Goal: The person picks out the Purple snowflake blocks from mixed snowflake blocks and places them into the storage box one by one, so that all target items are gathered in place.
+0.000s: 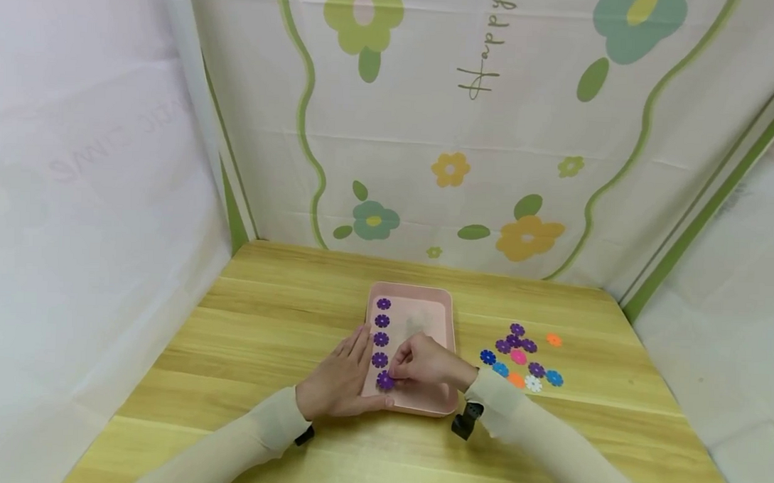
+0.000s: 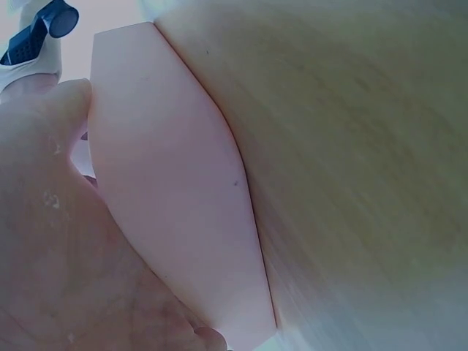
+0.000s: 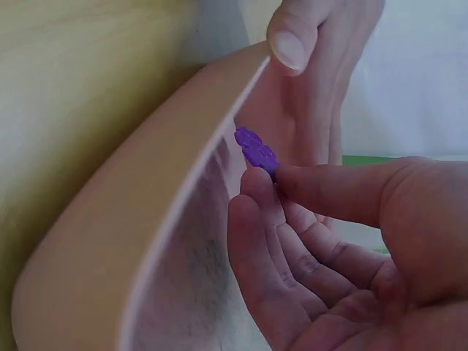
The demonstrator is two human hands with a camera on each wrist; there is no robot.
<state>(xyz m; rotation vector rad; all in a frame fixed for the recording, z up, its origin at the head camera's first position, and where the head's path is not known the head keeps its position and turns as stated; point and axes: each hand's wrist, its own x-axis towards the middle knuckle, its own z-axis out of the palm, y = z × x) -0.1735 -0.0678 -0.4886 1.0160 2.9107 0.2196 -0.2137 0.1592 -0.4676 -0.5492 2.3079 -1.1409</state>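
A pink tray (image 1: 423, 292) lies on the table with a column of purple flower-shaped plastic discs (image 1: 381, 339) along its left side. At the near end of that column, my right hand (image 1: 426, 360) pinches another purple flower disc (image 3: 256, 148) between thumb and fingertips, tilted in the right wrist view. My left hand (image 1: 340, 378) rests on the tray's near left corner, fingers extended along the left rim and thumb along the front rim. In the left wrist view, the palm lies close to the tray's outer wall (image 2: 172, 168).
Right of the tray, loose flower discs lie in a group on the wooden table (image 1: 275, 323): several purple, plus a dark blue disc (image 1: 488, 356), a pink disc (image 1: 518, 357), a white disc (image 1: 533, 383), light blue and orange ones. A printed cloth (image 1: 391, 114) hangs behind.
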